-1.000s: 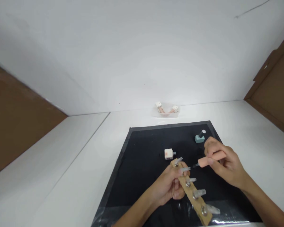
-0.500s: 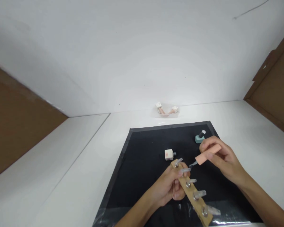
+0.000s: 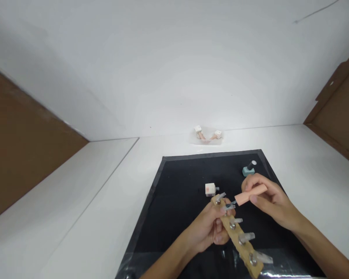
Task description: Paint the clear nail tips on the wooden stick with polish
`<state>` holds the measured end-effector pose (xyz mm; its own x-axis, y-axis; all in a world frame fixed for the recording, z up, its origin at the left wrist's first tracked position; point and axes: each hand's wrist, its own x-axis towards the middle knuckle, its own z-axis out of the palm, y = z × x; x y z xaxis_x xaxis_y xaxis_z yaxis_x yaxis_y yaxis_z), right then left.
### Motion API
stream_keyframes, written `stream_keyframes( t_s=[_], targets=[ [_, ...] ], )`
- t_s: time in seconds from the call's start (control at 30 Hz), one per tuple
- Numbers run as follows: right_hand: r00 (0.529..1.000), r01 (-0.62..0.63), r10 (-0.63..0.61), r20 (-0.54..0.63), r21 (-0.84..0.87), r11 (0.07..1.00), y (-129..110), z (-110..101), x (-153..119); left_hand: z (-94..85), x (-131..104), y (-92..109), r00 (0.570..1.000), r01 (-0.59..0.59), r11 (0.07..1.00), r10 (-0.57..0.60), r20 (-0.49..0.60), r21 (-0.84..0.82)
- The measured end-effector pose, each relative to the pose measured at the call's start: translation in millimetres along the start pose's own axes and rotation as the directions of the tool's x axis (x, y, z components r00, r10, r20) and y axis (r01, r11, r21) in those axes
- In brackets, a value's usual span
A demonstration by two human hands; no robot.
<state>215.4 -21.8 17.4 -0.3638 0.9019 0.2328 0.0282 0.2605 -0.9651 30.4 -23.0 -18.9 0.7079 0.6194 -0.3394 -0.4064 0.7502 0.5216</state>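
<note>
My left hand [image 3: 211, 228] is closed around the upper part of a tan nail display stand [image 3: 237, 240], a long bar that slants down to the right. Several clear false nails [image 3: 246, 237] stick out from it on round metal mounts. Between finger and thumb, my right hand [image 3: 269, 199] pinches the peach cap of a nail polish brush [image 3: 250, 194]. Its dark bristles meet the second false nail [image 3: 229, 207] from the top, close to my left fingertips. Just beyond the stand, a white polish bottle [image 3: 210, 189] lies on its side with its neck uncapped.
A black mat [image 3: 180, 193] covers the work area on the white table [image 3: 104, 209]. Past my right hand stands a teal polish bottle [image 3: 248, 170] with a black cap. A clear tray [image 3: 206, 142] with two peach-capped bottles sits by the back wall. Brown cardboard panels [image 3: 26, 147] flank both sides.
My right hand has moved the brush left and slightly down, so its tip has gone from beside the second nail's end onto that nail. My left hand keeps holding the stand.
</note>
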Motion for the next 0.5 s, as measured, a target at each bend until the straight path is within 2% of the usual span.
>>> stream_keyframes(
  t_s=[0.5],
  targets=[
    [0.983, 0.173, -0.166, 0.074, -0.098, 0.98, -9.4, -2.1, 0.7, -1.4, 0.0, 1.5, 0.999, -0.008, 1.0, 0.007, 0.054, 0.016]
  ],
)
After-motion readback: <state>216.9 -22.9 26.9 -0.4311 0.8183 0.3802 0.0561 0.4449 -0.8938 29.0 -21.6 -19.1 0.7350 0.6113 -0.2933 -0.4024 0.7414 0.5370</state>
